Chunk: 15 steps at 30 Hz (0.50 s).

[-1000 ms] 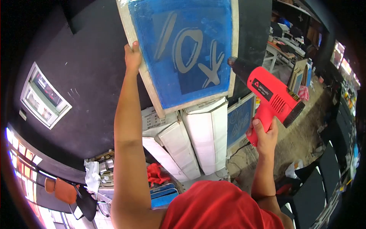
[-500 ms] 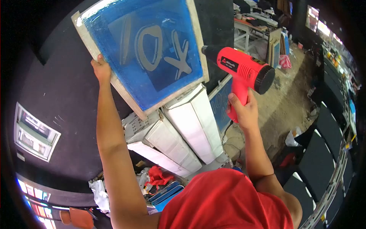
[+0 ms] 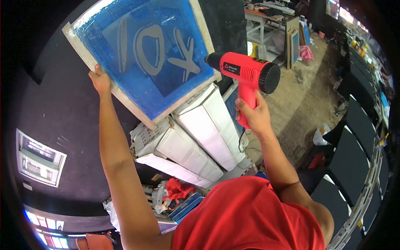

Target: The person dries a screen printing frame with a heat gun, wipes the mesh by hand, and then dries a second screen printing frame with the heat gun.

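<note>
A wooden-framed screen (image 3: 104, 54) with blue mesh and pale letter shapes leans tilted above white boxes. My left hand (image 3: 100, 81) grips the left side of its frame, fingers wrapped around the wood. In my right hand (image 3: 256, 114) is a red heat gun (image 3: 246, 71) with a black nozzle and black rear cap, held by its handle. The nozzle points left at the screen and overlaps the right part of the frame in view; whether they touch is unclear.
White boxes (image 3: 210, 125) stand below the screen. A second blue screen (image 3: 231, 102) is behind them. Black panels (image 3: 348, 164) line the right side. A cluttered table (image 3: 266, 18) stands at the back, and red cloth (image 3: 177, 189) lies low in front.
The heat gun and my right hand have shifted left in view. The screen and my left hand also sit further left, along with a slight turn of the camera view.
</note>
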Tool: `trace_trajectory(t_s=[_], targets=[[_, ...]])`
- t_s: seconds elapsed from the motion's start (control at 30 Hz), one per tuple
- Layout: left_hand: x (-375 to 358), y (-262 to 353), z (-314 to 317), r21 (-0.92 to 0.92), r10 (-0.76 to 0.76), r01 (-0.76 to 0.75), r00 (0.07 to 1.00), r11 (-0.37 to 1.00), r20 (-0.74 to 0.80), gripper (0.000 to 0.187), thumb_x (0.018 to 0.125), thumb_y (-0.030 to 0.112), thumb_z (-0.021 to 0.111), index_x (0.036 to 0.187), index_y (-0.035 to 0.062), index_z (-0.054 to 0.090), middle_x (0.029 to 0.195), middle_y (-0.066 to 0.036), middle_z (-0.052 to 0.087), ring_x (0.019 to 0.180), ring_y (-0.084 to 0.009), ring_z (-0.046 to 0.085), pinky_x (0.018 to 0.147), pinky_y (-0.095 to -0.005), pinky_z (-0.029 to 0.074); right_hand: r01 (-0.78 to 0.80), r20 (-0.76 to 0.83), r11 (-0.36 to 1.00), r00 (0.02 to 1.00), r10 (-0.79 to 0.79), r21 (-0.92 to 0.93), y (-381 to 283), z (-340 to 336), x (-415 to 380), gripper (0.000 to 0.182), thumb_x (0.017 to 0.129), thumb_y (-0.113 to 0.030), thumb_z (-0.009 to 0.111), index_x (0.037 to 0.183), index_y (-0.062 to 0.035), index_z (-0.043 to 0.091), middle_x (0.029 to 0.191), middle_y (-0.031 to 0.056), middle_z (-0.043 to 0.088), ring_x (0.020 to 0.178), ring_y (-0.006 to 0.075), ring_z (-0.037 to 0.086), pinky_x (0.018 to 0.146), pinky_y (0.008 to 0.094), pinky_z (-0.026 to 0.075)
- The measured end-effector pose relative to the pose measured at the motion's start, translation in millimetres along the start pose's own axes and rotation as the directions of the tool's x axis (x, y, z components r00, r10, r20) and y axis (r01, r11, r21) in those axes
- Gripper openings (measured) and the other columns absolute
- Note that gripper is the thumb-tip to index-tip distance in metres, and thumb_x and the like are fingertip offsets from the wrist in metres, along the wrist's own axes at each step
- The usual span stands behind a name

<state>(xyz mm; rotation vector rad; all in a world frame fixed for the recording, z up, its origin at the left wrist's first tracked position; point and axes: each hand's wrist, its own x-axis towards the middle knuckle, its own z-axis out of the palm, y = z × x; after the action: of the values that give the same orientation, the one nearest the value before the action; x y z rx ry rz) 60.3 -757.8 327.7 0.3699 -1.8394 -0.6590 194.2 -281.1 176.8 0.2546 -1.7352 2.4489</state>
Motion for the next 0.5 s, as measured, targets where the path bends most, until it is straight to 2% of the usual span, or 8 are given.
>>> trace_trajectory(t_s=[0.13, 0.23, 0.3, 0.37, 0.43, 0.5], targets=[[6, -7, 3, 0.017, -0.004, 0.004, 1.000, 1.000, 0.011, 0.069, 0.101, 0.053, 0.042, 0.132, -0.0084, 0.046, 0.128, -0.034, 0.055, 0.121, -0.0477, 0.053, 0.102, -0.0477, 0.040, 0.022, -0.020, 0.999, 1.000, -0.022, -0.037, 4, 2, 1, 0.027, 0.090, -0.014, 0.072, 0.108, -0.0018, 0.056, 0.078, 0.0038, 0.060, 0.059, 0.0121, 0.060, 0.054, 0.0280, 0.050], [3, -5, 2, 0.000, -0.021, 0.021, 1.000, 1.000, 0.007, 0.069, 0.101, 0.053, 0.042, 0.132, -0.0088, 0.045, 0.128, -0.035, 0.055, 0.122, -0.0475, 0.053, 0.102, -0.0476, 0.040, -0.017, 0.018, 0.999, 1.000, 0.016, 0.033, 0, 2, 0, 0.025, 0.091, -0.013, 0.071, 0.105, -0.0027, 0.053, 0.079, 0.0062, 0.059, 0.059, 0.0161, 0.059, 0.055, 0.0298, 0.048], [1, 0, 1, 0.005, -0.027, 0.027, 1.000, 1.000, 0.004, 0.069, 0.100, 0.053, 0.042, 0.132, -0.0083, 0.045, 0.129, -0.035, 0.055, 0.122, -0.0474, 0.053, 0.102, -0.0475, 0.041, 0.010, 0.018, 0.998, 1.000, -0.009, -0.064, 2, 2, 0, 0.027, 0.091, -0.014, 0.072, 0.105, -0.0023, 0.053, 0.079, 0.0064, 0.059, 0.059, 0.0164, 0.059, 0.055, 0.0299, 0.049], [0, 1, 0, 0.009, -0.035, 0.035, 0.999, 0.999, 0.003, 0.069, 0.100, 0.053, 0.042, 0.132, -0.0079, 0.045, 0.129, -0.035, 0.055, 0.122, -0.0473, 0.053, 0.102, -0.0475, 0.041, 0.003, 0.002, 0.999, 1.000, -0.003, -0.033, -1, 6, -4, 0.025, 0.090, -0.015, 0.072, 0.103, -0.0016, 0.056, 0.078, 0.0049, 0.060, 0.059, 0.0141, 0.060, 0.055, 0.0291, 0.049], [3, -1, 1, 0.055, -0.005, 0.007, 1.000, 0.998, -0.027, 0.060, 0.101, 0.047, 0.046, 0.127, -0.0072, 0.045, 0.119, -0.033, 0.060, 0.114, -0.0470, 0.058, 0.096, -0.0481, 0.044, -0.002, -0.012, 1.000, 1.000, 0.002, -0.001, -2, 8, -7, 0.023, 0.089, -0.015, 0.072, 0.101, -0.0009, 0.058, 0.076, 0.0034, 0.060, 0.059, 0.0119, 0.060, 0.054, 0.0284, 0.050], [2, -2, 0, 0.025, -0.017, 0.017, 1.000, 1.000, -0.017, 0.063, 0.101, 0.050, 0.045, 0.130, -0.0063, 0.046, 0.122, -0.034, 0.058, 0.117, -0.0474, 0.056, 0.098, -0.0480, 0.043, -0.021, 0.084, 0.999, 0.996, 0.024, -0.032, -2, 6, -9, 0.027, 0.091, -0.014, 0.071, 0.107, -0.0015, 0.054, 0.078, 0.0058, 0.060, 0.060, 0.0157, 0.060, 0.056, 0.0303, 0.049]])
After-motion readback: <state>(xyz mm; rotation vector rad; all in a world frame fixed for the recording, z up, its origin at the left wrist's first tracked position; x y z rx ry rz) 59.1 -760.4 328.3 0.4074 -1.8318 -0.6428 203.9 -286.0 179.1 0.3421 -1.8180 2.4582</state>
